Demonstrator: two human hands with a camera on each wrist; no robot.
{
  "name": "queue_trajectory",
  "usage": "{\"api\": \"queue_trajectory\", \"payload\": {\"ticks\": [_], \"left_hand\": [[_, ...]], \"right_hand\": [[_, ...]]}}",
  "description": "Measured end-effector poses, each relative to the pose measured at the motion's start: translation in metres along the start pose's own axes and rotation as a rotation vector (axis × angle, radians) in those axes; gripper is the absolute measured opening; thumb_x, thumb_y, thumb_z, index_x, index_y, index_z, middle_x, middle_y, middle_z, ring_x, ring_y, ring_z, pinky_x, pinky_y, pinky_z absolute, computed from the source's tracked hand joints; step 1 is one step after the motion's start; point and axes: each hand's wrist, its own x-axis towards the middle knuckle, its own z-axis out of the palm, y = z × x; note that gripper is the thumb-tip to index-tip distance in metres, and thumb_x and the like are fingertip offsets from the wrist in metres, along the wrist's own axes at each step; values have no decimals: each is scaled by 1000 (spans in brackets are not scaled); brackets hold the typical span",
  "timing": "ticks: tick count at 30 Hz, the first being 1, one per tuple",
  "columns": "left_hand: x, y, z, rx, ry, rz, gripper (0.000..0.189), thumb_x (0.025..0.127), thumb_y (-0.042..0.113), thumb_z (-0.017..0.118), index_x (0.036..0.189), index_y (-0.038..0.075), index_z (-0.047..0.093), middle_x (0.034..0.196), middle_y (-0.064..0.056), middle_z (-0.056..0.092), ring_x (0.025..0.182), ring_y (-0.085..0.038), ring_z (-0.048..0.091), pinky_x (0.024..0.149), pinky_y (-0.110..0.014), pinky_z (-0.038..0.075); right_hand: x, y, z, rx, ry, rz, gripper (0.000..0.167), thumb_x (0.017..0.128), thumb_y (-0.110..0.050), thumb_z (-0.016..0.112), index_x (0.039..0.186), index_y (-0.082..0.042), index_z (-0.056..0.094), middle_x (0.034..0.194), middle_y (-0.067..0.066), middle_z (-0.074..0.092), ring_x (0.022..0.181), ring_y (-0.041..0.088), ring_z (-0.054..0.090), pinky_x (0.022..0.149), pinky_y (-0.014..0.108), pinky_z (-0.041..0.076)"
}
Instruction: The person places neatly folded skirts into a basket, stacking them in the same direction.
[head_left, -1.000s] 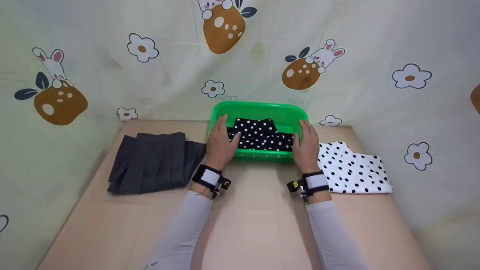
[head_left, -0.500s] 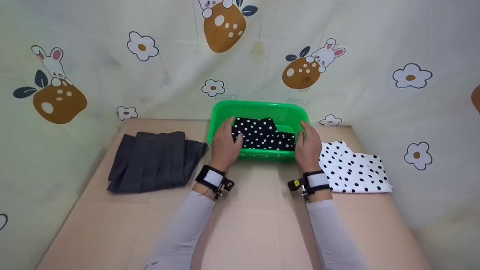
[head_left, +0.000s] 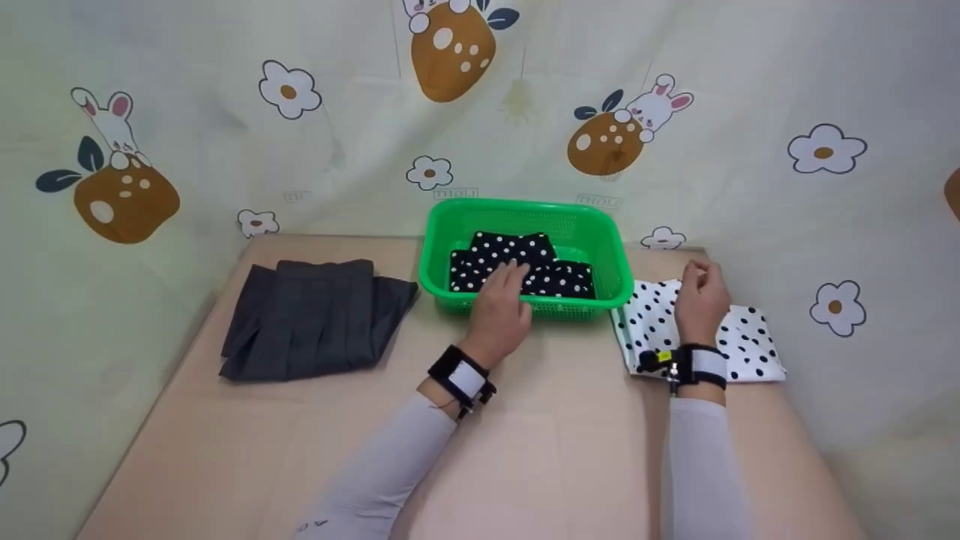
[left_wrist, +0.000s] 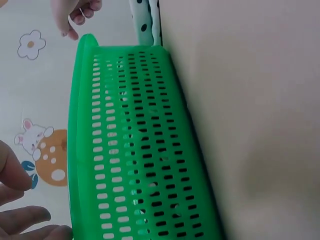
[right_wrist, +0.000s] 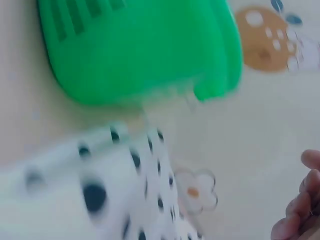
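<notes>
A green plastic basket [head_left: 525, 304] stands at the back middle of the table. Inside it lies a folded black cloth with white dots [head_left: 514, 255]. My left hand [head_left: 501, 315] hovers at the basket's front rim, fingers fairly straight and holding nothing; the left wrist view shows its fingertips [left_wrist: 25, 220] beside the rim. Over a folded white cloth with black dots [head_left: 652, 322], right of the basket, is my right hand [head_left: 701, 300]. Its fingers hang loosely curled with nothing between them, and in the right wrist view they appear [right_wrist: 300, 205] apart from the white cloth [right_wrist: 100, 195].
A folded dark grey pleated garment [head_left: 315, 322] lies on the left of the table [head_left: 555, 442]. Behind the table hangs a pale curtain [head_left: 360, 135] printed with rabbits and flowers, close to the basket's back edge.
Both hands were at the basket's two sides. My right hand has moved right, over the white dotted cloth; my left hand has left the left side and shifted right to the front rim.
</notes>
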Motion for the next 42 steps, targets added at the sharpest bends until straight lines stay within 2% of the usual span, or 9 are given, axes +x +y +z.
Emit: {"api": "queue_trajectory", "payload": {"ticks": [4, 8, 14, 19, 23, 26, 29, 37, 42], "left_hand": [[-9, 15, 7, 76, -34, 144, 51, 89, 1, 73, 138, -2, 62, 143, -26, 64, 141, -43, 58, 121, -44, 45], [-18, 29, 13, 51, -109, 194, 45, 92, 2, 69, 137, -1, 65, 144, -24, 64, 141, -40, 59, 120, -41, 46], [-27, 54, 23, -129, -317, 73, 46, 95, 5, 65, 141, 3, 63, 148, -18, 63, 146, -35, 55, 124, -40, 42], [-34, 82, 33, -234, -441, -24, 51, 96, 11, 66, 146, 8, 59, 150, -9, 63, 144, -24, 57, 121, -33, 45], [-42, 102, 47, -393, -569, -183, 59, 95, 14, 69, 152, 13, 54, 154, -2, 60, 140, -17, 59, 120, -28, 43], [-52, 109, 62, -480, -674, -260, 65, 95, 15, 71, 157, 18, 50, 159, 2, 55, 139, -13, 58, 121, -26, 41], [-60, 111, 73, -550, -749, -285, 69, 96, 15, 71, 160, 21, 47, 162, 3, 53, 138, -12, 59, 121, -25, 41], [-64, 104, 77, -633, -826, -285, 71, 95, 18, 73, 161, 25, 47, 163, 4, 52, 149, -11, 49, 122, -26, 39], [-63, 103, 82, -649, -795, -317, 70, 94, 17, 75, 159, 23, 49, 159, 1, 55, 144, -13, 54, 119, -26, 42]], "right_hand": [[1, 18, -31, -95, -36, 143, 48, 110, -45, 49, 143, -13, 61, 93, -1, 56, 74, 15, 53, 64, 29, 43], [-9, 32, -50, -292, -85, 120, 48, 106, -36, 53, 142, -5, 62, 108, 14, 64, 88, 29, 59, 73, 38, 44], [-34, 49, -68, -489, -114, 86, 53, 101, -22, 60, 146, 6, 56, 139, 36, 54, 127, 54, 47, 99, 62, 41], [-35, 56, -95, -500, -182, 175, 65, 102, -25, 59, 155, 9, 43, 148, 43, 45, 133, 59, 42, 106, 69, 38], [-27, 60, -112, -497, -275, 231, 74, 104, -32, 55, 160, 10, 32, 153, 45, 37, 138, 62, 39, 113, 72, 36], [-26, 65, -119, -498, -336, 266, 78, 104, -34, 54, 162, 10, 27, 155, 47, 33, 139, 62, 39, 115, 72, 37], [-27, 69, -124, -487, -346, 295, 79, 103, -33, 56, 162, 11, 26, 154, 47, 34, 138, 61, 40, 114, 72, 39], [-26, 73, -128, -507, -399, 304, 74, 104, -34, 56, 157, 13, 35, 158, 42, 39, 142, 58, 42, 117, 71, 36], [-25, 73, -131, -545, -422, 259, 71, 102, -31, 60, 151, 17, 42, 152, 44, 45, 133, 57, 47, 111, 70, 40]]}}
